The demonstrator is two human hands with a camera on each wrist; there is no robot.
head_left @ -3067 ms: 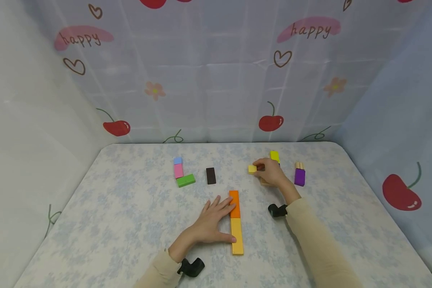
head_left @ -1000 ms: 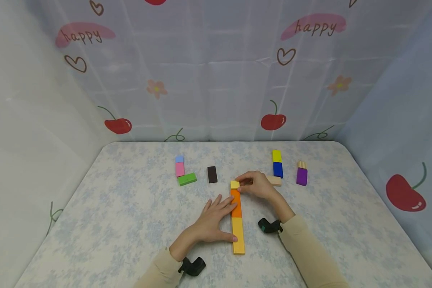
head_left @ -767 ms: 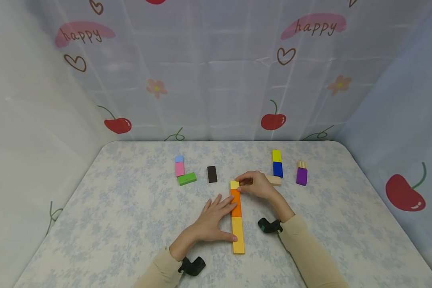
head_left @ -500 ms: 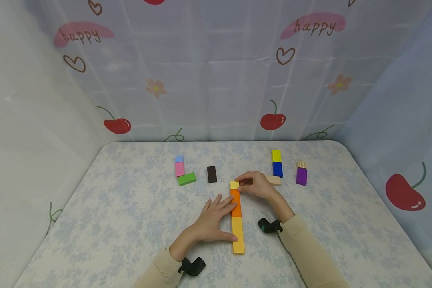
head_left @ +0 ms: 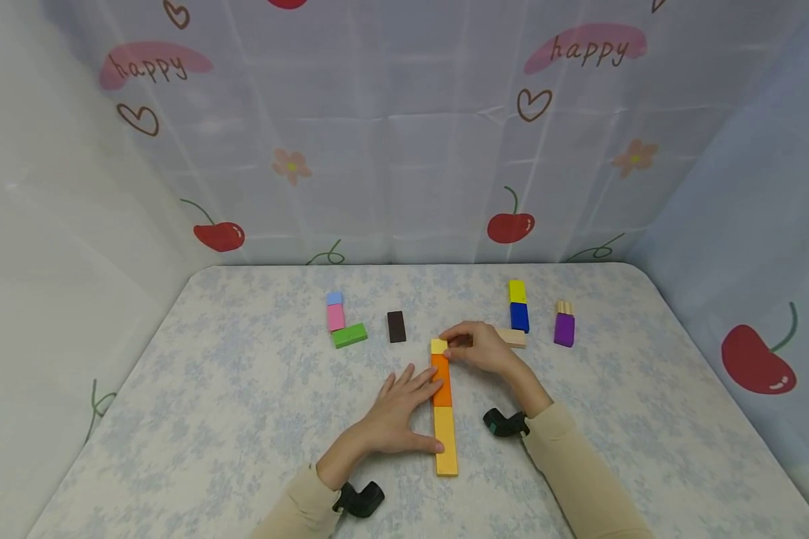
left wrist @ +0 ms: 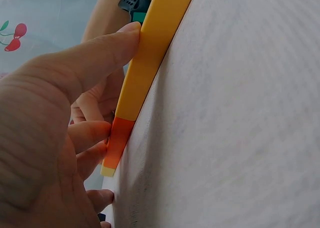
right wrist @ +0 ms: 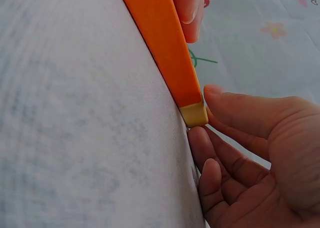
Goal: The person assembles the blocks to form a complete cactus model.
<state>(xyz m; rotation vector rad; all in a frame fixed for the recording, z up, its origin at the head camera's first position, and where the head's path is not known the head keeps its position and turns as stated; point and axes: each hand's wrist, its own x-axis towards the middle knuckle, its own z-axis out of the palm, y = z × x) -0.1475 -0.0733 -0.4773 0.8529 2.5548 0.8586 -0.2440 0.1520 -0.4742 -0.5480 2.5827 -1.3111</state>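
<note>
Leftward came the smooth pale-yellow square block [head_left: 438, 346], pinched in our right grip [head_left: 480, 347]; pressing unevenly, our spread left grip [head_left: 392, 416] could skew the smooth orange oblong block [head_left: 443, 396] it touches

Left fingers [head_left: 421, 391] on an orange block [head_left: 444, 397] — small yellow block [head_left: 438, 346] between right fingers [head_left: 456, 330].

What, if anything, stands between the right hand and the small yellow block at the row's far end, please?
Nothing visible does: the right hand touches the small yellow block, which sits against the orange block. The left hand, at the orange block's left side, is not in between.
</note>
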